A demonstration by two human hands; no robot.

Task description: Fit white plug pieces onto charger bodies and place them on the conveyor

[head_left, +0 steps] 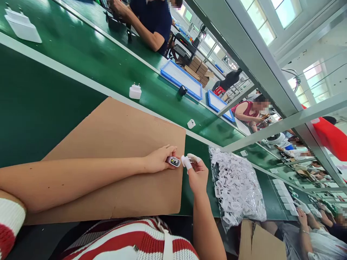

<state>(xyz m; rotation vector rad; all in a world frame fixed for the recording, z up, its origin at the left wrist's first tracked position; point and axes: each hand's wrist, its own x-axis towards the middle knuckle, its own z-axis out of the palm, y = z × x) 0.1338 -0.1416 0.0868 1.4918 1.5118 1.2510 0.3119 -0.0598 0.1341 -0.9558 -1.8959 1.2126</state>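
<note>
My left hand (159,159) is closed on a small white charger housing (173,161) above the cardboard sheet; its open end faces right and shows dark and yellow parts inside. Close beside it, my right hand (197,171) pinches a small white plug piece (185,161) with thin metal pins, between a thumb and finger that wear white finger covers. A narrow gap separates the two pieces. Under my left forearm lies the brown cardboard (135,130), on the green table.
A clear bag (238,187) of many white parts lies right of my right hand. Beyond the cardboard, a green conveyor (108,68) carries white chargers (135,91) and a black one (182,90). Blue-rimmed trays (181,77), a metal frame (260,50) and other people are further off.
</note>
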